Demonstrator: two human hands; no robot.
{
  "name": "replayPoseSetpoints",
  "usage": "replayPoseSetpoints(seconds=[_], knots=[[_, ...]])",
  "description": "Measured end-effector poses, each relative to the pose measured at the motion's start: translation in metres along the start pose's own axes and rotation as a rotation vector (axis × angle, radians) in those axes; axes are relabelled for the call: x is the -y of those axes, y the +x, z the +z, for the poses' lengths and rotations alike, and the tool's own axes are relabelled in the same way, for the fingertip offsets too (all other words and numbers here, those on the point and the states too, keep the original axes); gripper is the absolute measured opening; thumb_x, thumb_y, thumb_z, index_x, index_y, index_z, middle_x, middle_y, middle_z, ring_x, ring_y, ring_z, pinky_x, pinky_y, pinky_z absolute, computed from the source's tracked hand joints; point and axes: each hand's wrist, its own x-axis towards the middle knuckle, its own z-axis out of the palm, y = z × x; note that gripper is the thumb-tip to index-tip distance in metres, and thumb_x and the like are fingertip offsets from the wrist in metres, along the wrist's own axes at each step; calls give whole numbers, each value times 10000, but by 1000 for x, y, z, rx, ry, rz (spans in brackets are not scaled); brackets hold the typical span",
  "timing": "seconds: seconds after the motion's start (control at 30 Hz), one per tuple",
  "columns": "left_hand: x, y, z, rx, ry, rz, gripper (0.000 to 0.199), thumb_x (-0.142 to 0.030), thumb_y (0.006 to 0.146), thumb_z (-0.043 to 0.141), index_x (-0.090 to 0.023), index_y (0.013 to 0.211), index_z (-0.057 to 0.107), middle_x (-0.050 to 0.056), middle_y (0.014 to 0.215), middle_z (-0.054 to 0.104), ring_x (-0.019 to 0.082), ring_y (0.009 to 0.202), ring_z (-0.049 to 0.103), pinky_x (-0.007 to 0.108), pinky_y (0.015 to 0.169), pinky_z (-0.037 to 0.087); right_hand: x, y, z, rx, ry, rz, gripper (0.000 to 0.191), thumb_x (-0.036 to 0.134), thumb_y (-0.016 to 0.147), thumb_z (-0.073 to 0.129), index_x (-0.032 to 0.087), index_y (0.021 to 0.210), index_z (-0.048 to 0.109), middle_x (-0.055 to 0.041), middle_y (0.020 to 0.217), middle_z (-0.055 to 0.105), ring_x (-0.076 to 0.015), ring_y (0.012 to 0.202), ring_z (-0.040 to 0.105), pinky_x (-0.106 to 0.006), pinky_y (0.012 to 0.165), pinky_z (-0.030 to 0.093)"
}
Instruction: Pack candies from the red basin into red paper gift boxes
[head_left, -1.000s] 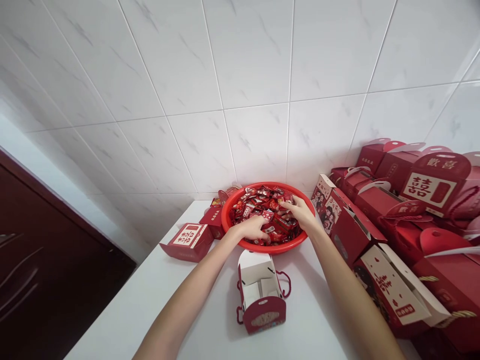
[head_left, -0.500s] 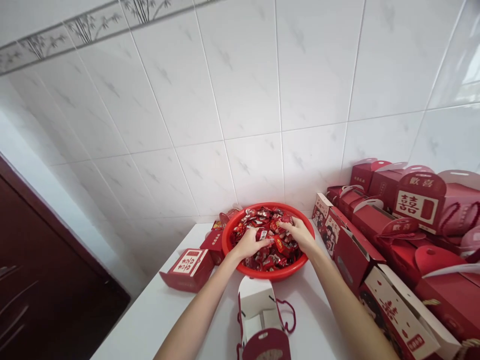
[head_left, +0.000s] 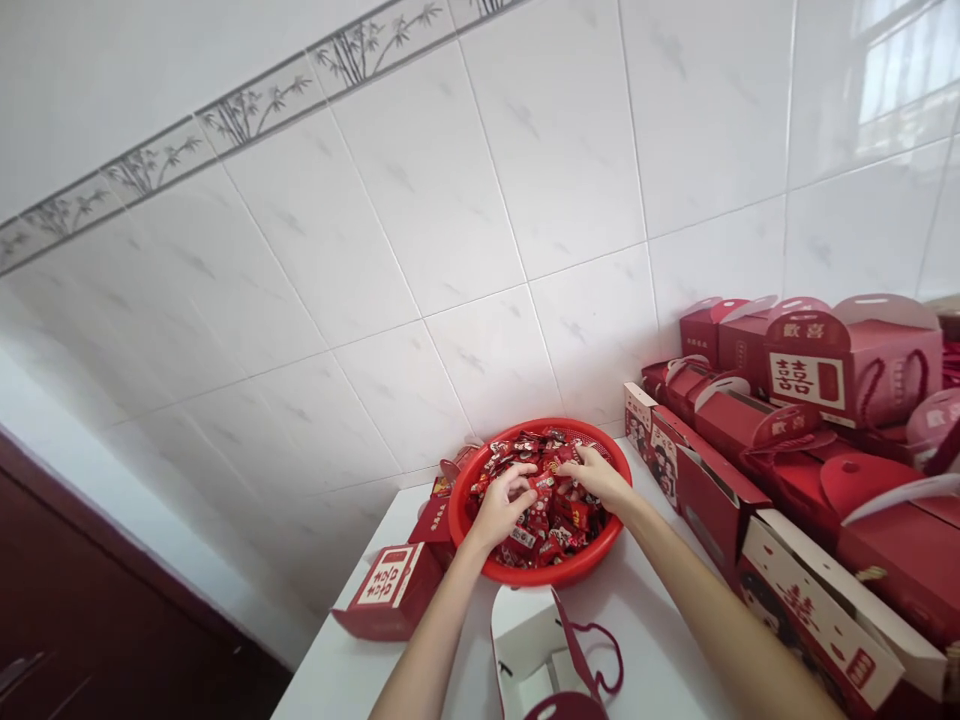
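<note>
Red sweets (head_left: 551, 540) fill a basin (head_left: 551, 574); left hand (head_left: 504, 508) loosely spread over them, right hand (head_left: 600, 478) among them, grip unclear.

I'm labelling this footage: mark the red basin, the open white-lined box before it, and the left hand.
Red basin (head_left: 553, 573), head view: on the front rim.
Open box (head_left: 527, 628), head view: on its white inside.
Left hand (head_left: 499, 510), head view: on its back.

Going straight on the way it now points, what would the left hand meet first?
Most likely the left hand would first meet the red-wrapped packets in the red basin; its exact height above them is hard to judge.
</note>
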Motion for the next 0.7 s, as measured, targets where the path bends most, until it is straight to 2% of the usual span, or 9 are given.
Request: replayPoseSetpoints(seconds=[0.13, 0.3, 0.47, 0.57, 0.7], knots=[[0, 2, -1, 17, 34, -8, 434, -325, 809, 632, -153, 1206, 596, 2, 761, 641, 167, 750, 616, 299, 764, 472, 7, -4, -1, 60, 84, 72, 257, 144, 702, 687, 211, 797, 459, 49, 666, 611, -151, 506, 664, -195, 381, 438], [2, 4, -2, -26, 81, -18, 438, -295, 802, 617, -148, 1214, 599, 4, 751, 657, 171, 747, 632, 296, 759, 481, 15, -8, -4, 125, 142, 100, 278, 199, 722, 737, 200, 777, 465, 44, 680, 604, -166, 536, 701, -181, 372, 464], [2, 4, -3, -61, 146, 4, 419, -228, 792, 601, -175, 1208, 607, 0, 761, 691, 173, 750, 655, 304, 782, 498, 14, -10, -6, 275, 87, 136, 303, 245, 708, 792, 185, 791, 507, 29, 725, 621, -193, 581, 727, -201, 386, 523], [0, 3, -2, -80, 190, -7, 410, -197, 777, 596, -187, 1186, 624, -2, 771, 706, 177, 772, 673, 307, 805, 508, 10, -8, -6, 268, 61, 136, 303, 226, 710, 799, 180, 813, 518, 14, 760, 643, -193, 602, 735, -213, 418, 560], [-3, 2, -2, -128, 251, -44, 415, -150, 761, 579, -174, 1170, 639, -9, 738, 705, 168, 746, 672, 298, 802, 518, 7, -7, -6, 186, 78, 94, 281, 208, 726, 792, 177, 821, 529, -14, 804, 671, -186, 612, 734, -216, 440, 573]])
